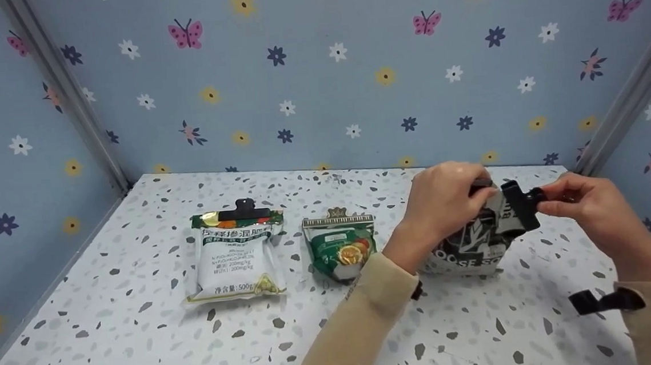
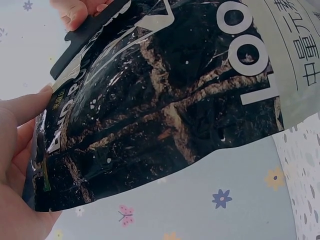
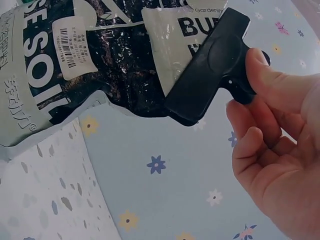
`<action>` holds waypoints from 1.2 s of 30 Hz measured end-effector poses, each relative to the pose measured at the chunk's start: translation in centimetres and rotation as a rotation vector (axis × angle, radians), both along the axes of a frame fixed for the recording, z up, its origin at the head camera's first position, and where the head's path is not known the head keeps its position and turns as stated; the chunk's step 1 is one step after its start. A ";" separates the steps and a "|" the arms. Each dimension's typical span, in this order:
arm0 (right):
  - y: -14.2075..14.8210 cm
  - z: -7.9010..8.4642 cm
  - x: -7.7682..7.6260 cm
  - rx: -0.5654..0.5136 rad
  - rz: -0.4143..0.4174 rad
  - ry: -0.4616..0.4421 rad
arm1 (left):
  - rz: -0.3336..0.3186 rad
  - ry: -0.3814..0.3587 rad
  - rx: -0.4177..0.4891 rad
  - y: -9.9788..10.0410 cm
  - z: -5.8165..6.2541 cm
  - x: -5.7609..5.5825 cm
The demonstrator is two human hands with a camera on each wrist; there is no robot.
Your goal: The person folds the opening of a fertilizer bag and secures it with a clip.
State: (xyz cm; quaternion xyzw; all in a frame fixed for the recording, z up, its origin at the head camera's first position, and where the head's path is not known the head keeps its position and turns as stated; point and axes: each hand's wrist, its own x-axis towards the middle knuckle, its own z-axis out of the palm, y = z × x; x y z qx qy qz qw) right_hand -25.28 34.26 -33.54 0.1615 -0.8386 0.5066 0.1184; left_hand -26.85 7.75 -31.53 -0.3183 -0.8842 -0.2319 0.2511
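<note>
A black and pale soil bag [image 1: 467,247] stands on the right part of the table, white lettering across its front. My left hand [image 1: 446,194] grips the bag's top at its left corner; the left wrist view shows the thumb on one face of the bag [image 2: 150,100] and fingers behind. My right hand [image 1: 588,204] pinches the handle of a wide black clip [image 1: 522,206] between thumb and fingers. In the right wrist view the clip [image 3: 207,67] lies slanted over the bag's top right end, beside the pale printed part.
To the left stand a white fertilizer bag [image 1: 236,263] with a black clip [image 1: 244,210] on top and a small green pouch [image 1: 341,250] under a gold-coloured clip [image 1: 337,217]. Patterned blue panels [image 1: 318,80] enclose the speckled table [image 1: 159,337] at back and sides.
</note>
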 end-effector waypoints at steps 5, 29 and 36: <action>-0.4 0.0 0.1 0.050 -0.017 0.026 | -0.002 0.011 0.014 0.0 -0.1 -0.1; -2.2 -0.8 -0.1 0.078 0.010 0.023 | -0.049 0.050 0.037 -0.2 -0.1 -0.1; -1.9 -1.1 -0.5 0.091 0.043 0.006 | -0.039 0.033 0.039 -0.4 -0.1 -0.3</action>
